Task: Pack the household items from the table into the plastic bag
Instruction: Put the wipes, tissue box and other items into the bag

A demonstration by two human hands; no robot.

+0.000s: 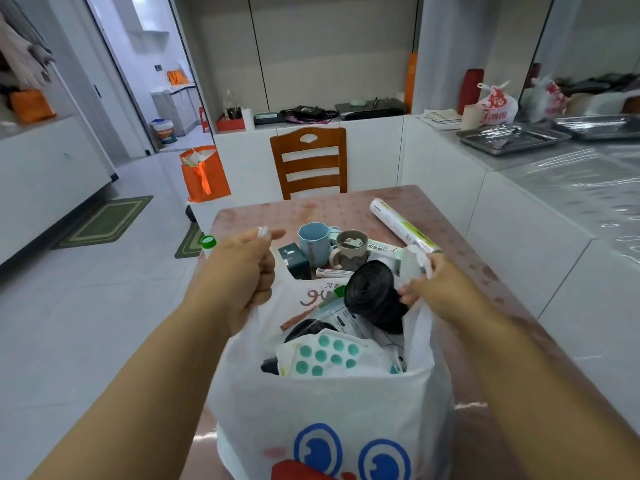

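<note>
Both hands [242, 271] grip cartoon-eyed bag [322, 410]

The white plastic bag [322, 403] is held open at its handles by the left hand [242, 271] and right hand [433, 285]; a black roll [374, 299] is seen inside, near the right hand.

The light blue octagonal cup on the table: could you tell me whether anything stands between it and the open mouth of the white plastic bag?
Yes: a dark green box and a black roll at the bag's far rim sit before the cup.
</note>
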